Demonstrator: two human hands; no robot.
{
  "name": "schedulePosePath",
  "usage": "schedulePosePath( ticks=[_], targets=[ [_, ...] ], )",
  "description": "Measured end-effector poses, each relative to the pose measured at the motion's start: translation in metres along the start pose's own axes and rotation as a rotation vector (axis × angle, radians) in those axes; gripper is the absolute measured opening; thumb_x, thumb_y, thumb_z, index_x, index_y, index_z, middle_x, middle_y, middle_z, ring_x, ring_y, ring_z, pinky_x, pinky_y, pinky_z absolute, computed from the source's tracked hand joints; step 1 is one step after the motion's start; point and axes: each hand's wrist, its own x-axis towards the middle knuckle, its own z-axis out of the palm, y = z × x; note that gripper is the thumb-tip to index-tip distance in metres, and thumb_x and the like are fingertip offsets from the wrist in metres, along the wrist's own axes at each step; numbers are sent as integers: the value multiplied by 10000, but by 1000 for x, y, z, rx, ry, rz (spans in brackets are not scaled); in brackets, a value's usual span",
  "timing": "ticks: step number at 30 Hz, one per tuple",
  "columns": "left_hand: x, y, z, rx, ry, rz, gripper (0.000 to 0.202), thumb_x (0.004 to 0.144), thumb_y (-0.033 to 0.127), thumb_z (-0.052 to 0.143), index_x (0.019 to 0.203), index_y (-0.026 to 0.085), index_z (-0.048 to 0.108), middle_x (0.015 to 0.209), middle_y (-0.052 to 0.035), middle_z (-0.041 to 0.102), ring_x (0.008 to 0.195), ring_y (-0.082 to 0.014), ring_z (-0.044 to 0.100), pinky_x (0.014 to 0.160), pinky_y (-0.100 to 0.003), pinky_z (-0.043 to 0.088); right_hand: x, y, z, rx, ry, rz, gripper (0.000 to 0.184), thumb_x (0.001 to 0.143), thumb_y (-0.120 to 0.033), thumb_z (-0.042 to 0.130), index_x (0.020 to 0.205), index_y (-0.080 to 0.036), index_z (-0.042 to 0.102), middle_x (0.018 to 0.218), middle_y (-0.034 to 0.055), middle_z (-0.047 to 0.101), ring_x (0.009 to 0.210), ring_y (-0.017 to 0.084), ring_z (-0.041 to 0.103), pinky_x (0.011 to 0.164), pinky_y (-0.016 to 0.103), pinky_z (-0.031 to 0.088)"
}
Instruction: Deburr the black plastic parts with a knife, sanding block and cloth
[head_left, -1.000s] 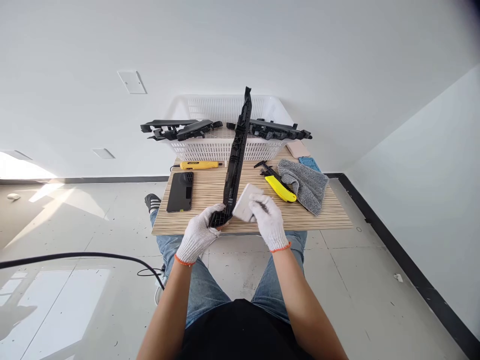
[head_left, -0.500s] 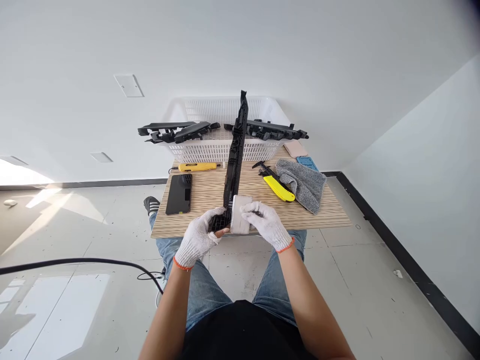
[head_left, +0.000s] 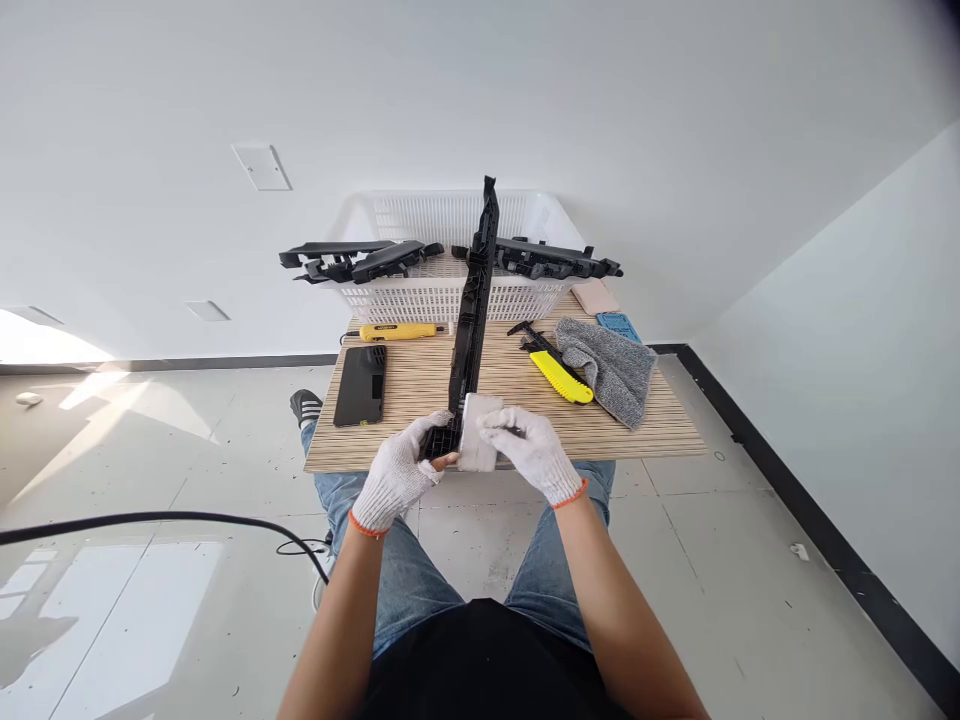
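Note:
A long black plastic trim piece (head_left: 470, 330) stands out from me, its far end over the basket. My left hand (head_left: 397, 470), in a white knit glove with an orange cuff, is closed around its near end; a bare thumb tip shows. My right hand (head_left: 529, 445), gloved the same way, pinches a pale, flat, sponge-like pad (head_left: 478, 435). The pad lies against or right beside the right edge of the trim piece near its lower end; whether they touch is hard to tell. Some of my right fingertips are hidden.
A white plastic basket (head_left: 405, 298) at the back carries more black trim pieces (head_left: 555, 260). On the wooden table (head_left: 420, 380) lie a black phone (head_left: 360, 386), a yellow corded tool (head_left: 397, 331), a yellow utility knife (head_left: 561, 377), black calipers (head_left: 529, 330), a grey cloth (head_left: 611, 365) and pink and blue pads (head_left: 619, 326).
My right hand and the pad have shifted very slightly left and down along the trim piece. My left hand keeps its hold; the whole view has moved a little.

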Motion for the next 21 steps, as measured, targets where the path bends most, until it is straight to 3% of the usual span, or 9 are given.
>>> schedulePosePath(
  ticks=[1,4,9,12,13,16,17,21],
  targets=[
    [0,0,0,2,4,-3,505,817,413,702,1280,218,650,1248,-73,757,1206,-300,693,1083,-450,543,0,0,0,-15,9,2,204,722,-395,777,816,-214,774,941,63,779,920,226,694,853,378,569],
    [0,-1,0,-7,5,-17,497,821,424,693,1277,232,651,1249,-61,758,1212,-291,691,1081,-436,545,0,0,1,53,216,17,251,745,-442,751,860,-219,765,975,66,777,909,226,692,824,387,576],
    [1,1,-1,1,8,-11,492,810,421,699,1262,230,658,1268,-60,751,1222,-291,685,1085,-429,539,0,-2,2,13,28,15,204,684,-393,799,782,-216,768,910,66,775,869,221,696,785,369,580],
    [1,2,-1,-6,8,-29,492,818,430,689,1266,228,654,1266,-58,752,1217,-287,689,1075,-419,545,0,-3,3,90,221,39,243,705,-439,761,802,-216,760,933,67,776,860,223,696,727,357,586],
    [1,3,-1,-6,6,-27,493,817,433,688,1263,226,656,1262,-59,753,1216,-290,689,1070,-419,549,0,-3,3,107,224,36,246,696,-442,766,793,-216,758,929,66,775,858,223,695,728,357,587],
    [1,4,-1,12,3,-22,494,814,432,691,1266,233,659,1272,-57,749,1227,-299,682,1060,-425,555,0,-2,2,29,39,15,199,674,-395,795,767,-221,772,897,59,775,851,217,691,762,358,586],
    [1,5,-1,20,5,-29,495,817,432,691,1271,239,657,1276,-53,748,1230,-298,680,1059,-425,555,0,-2,2,6,34,22,198,676,-391,796,776,-221,778,896,59,773,839,214,687,739,349,585],
    [0,9,-1,25,13,-52,479,824,430,687,1269,255,657,1239,-33,763,1203,-291,696,1043,-412,566,1,-1,3,140,313,97,434,673,-470,781,1022,-212,790,905,46,750,730,179,656,559,289,547]
  ],
)
